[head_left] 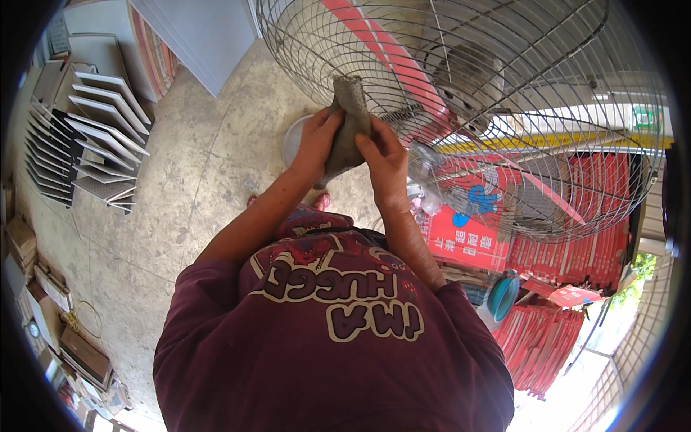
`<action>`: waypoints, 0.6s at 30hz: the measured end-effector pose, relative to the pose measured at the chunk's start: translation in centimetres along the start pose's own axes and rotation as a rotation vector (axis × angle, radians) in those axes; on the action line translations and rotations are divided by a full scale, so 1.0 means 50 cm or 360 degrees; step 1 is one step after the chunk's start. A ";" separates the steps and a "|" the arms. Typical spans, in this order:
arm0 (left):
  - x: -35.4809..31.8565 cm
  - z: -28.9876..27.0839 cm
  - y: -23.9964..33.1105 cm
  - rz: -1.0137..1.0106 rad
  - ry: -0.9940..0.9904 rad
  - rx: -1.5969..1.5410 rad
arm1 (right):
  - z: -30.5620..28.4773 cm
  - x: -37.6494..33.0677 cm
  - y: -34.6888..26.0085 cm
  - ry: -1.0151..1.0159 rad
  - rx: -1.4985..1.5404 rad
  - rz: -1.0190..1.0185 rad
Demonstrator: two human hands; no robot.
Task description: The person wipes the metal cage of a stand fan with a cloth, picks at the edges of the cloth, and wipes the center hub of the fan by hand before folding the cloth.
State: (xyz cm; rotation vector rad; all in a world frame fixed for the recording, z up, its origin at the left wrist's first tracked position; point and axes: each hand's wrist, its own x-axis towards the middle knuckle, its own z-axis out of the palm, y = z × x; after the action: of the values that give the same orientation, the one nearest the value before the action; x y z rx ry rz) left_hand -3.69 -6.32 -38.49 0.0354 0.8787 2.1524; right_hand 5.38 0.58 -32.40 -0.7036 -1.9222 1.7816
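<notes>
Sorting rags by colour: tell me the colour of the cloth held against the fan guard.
Grey, a dull brownish grey, seen best in the head view: the cloth.

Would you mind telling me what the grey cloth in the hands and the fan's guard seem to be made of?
The cloth looks like soft woven or terry fabric, matt grey: it folds and bunches between both hands. The fan guard seems to be thin metal wire with a shiny, plated-looking finish: bright glints run along its rings and spokes.
</notes>
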 end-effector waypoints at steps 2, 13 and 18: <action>-0.005 -0.008 -0.016 -0.0068 0.0007 0.0043 | -0.008 -0.006 0.013 0.0014 -0.0039 0.0066; -0.032 -0.017 -0.046 0.0120 -0.0084 0.0067 | -0.023 -0.033 0.005 -0.0164 -0.0080 0.0028; -0.019 0.015 -0.015 0.0139 -0.0098 0.0109 | -0.020 -0.019 -0.005 -0.0007 -0.0102 -0.0068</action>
State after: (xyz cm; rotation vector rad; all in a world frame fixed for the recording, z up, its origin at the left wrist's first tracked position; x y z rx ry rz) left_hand -2.32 -6.19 -38.13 0.1768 0.9300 2.1893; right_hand 6.72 0.78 -32.05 -0.6755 -1.9902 1.7039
